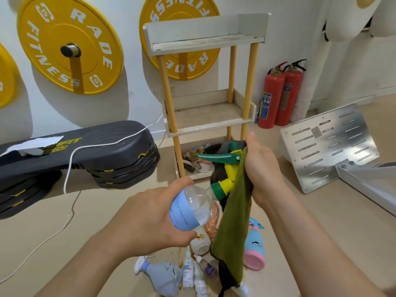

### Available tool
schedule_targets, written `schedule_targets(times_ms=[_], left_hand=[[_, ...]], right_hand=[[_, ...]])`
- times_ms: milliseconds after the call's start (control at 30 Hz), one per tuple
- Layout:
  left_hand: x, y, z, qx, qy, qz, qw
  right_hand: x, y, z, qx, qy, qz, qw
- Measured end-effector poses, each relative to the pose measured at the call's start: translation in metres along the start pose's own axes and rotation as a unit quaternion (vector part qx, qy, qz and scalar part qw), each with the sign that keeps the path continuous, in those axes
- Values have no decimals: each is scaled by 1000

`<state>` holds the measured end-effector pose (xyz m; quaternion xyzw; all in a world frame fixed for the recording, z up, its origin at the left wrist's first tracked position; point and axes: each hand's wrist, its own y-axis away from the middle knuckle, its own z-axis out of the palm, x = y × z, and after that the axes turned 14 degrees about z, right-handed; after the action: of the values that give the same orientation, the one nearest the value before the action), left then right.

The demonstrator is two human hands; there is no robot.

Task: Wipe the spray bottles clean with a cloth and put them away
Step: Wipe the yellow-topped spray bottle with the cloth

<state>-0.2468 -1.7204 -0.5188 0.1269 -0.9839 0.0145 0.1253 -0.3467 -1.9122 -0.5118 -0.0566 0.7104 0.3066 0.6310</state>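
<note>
Entry, centre frame: one clear spray bottle (pixel 190 209) with a pale blue label, tilted so that its neck rises toward the right. My left hand (pixel 150 219) holds the body, fingers and thumb curled round the label. Its green-and-yellow trigger head (pixel 225 166) sits above, lever pointing left. My right hand (pixel 263 168) is closed on a green cloth (pixel 233 228), pressing it against the back of the head while the rest hangs down lower centre. Step in hand, by my reckoning: wiping this bottle, at the head. Awaiting attention on the floor at the bottom of the frame: a pale blue spray bottle (pixel 165 275) on its side, a pink-and-blue bottle (pixel 255 247), and some small white bottles (pixel 188 271) (their exact number is hard to make out behind the cloth). Upper centre: a wooden shelf rack (pixel 205 116), its upper tiers bare, the likely home for them. Next move calls for working the cloth down over the neck and body, turning the bottle in my left hand, then standing it upright on a shelf.
</note>
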Motion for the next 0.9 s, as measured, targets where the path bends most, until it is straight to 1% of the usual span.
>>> schedule_targets(times_ms=[33,67,100,133,167,200,233,267,333,400,433,467,500,533,633,667,700,733,767,833,900], left_hand=[[0,0,1,-4,-10,2,1000],[-1,0,1,-5,-25,5,1000],[0,0,0,-2,-42,8,999],[1,0,-1,3,-60,10,998],[1,1,-3,8,-79,14,997],[3,2,-5,12,-96,20,995],[4,3,-7,14,-106,27,994],[5,4,-9,12,-108,31,994],[5,6,-12,10,-109,37,993],[0,6,-13,18,-117,41,992],[-4,7,-14,19,-118,42,992],[-8,7,-16,15,-105,38,994],[-13,6,-17,13,-67,32,997],[-17,6,-18,15,-7,26,1000],[-25,6,-17,48,164,30,985],[-24,5,-16,59,209,34,976],[-22,5,-14,73,254,36,964],[-19,4,-12,90,302,36,948],[-15,3,-9,109,345,35,932],[-8,-1,-2,146,409,29,900],[0,-5,4,189,468,1,863]], right_hand=[[0,3,2,-21,-9,17,1000],[2,7,6,-26,28,-21,999],[5,11,11,-7,90,-106,990],[10,14,14,28,141,-190,971],[12,18,16,66,177,-250,950],[13,18,15,95,190,-277,937],[14,16,13,112,196,-282,933],[14,12,11,117,185,-262,940],[10,9,8,101,143,-179,968],[5,5,5,44,46,-40,997],[4,1,2,-2,-17,33,999],[4,-1,0,-60,-82,91,991],[6,-3,-3,-131,-142,132,972],[9,-2,-4,-200,-190,151,949],[15,11,5,-375,-271,164,871],[16,14,11,-404,-288,153,855],[15,20,17,-413,-307,137,846],[16,24,23,-405,-332,120,844],[19,24,29,-379,-347,108,851],[26,21,39,-298,-337,91,888],[30,26,48,-242,-279,73,926]])
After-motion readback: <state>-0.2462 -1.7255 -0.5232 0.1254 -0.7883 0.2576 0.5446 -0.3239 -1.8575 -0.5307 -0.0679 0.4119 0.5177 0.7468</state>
